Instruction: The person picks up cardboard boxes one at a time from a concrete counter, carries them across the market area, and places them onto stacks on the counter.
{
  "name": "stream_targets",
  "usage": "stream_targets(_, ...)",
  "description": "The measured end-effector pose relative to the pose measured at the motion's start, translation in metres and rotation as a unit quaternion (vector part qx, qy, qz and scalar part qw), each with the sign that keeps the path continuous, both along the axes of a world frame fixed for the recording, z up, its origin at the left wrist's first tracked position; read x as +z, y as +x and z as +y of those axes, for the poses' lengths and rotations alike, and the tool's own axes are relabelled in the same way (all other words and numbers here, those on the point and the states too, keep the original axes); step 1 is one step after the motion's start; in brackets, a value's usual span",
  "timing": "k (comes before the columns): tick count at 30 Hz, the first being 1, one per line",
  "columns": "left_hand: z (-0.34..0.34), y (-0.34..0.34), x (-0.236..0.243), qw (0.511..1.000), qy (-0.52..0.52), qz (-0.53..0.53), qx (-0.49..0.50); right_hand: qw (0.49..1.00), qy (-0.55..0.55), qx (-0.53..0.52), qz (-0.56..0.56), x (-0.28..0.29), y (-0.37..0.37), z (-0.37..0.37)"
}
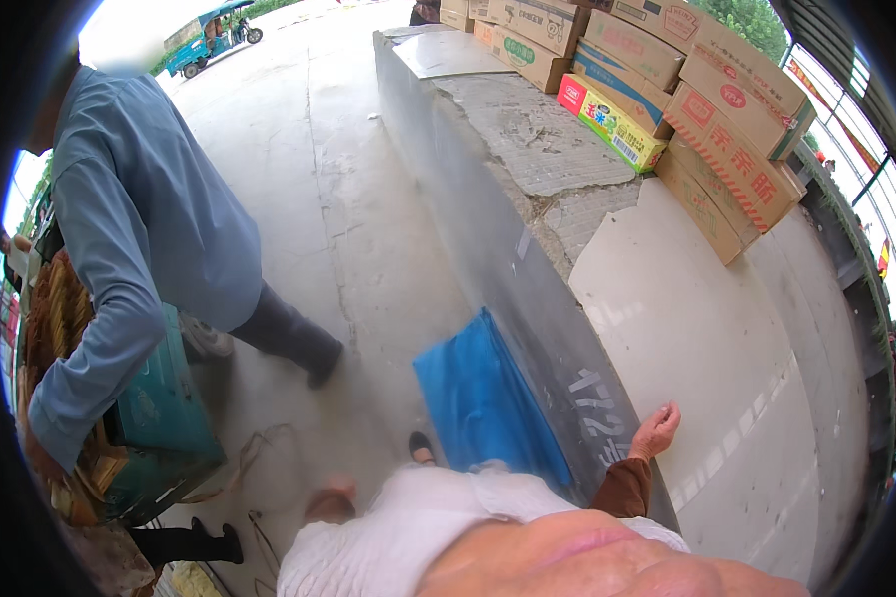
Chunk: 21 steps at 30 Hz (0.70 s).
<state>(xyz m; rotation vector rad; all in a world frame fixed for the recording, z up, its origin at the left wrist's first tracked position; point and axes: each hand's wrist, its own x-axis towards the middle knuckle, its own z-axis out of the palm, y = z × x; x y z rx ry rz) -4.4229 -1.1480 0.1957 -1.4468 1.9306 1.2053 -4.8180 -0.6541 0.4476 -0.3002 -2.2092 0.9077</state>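
Over the pale top of a long concrete ledge (pixel 692 289), my right hand (pixel 657 430) has its fingers loosely curled together, and nothing shows in them. Whether it touches the surface I cannot tell. My left hand (pixel 340 486) hangs low by my body, small and blurred, its fingers not clear. A blue sheet-like thing (pixel 488 398) rests against the ledge's side, between my two hands. Brown sleeves show at both wrists.
Cardboard boxes (pixel 727 119) are stacked on the ledge's far part, with a yellow-green box (pixel 612 124) beside them. At left, a person in a blue shirt (pixel 154 209) stands by a loaded teal cart (pixel 169 418). A blue three-wheeler (pixel 209 40) is far off.
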Motion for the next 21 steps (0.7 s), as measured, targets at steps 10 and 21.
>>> stream_targets(10, -0.135, -0.325, 0.051, 0.962, -0.046, 0.27, 0.006, 0.985, 0.109, -0.103, -0.084, 0.006, -0.02, -0.015)
stream_targets(21, -0.273, -0.456, 0.045, 0.988, 0.124, 0.085, 0.022, 0.923, 0.068, -0.264, -0.272, 0.027, -0.129, 0.001)
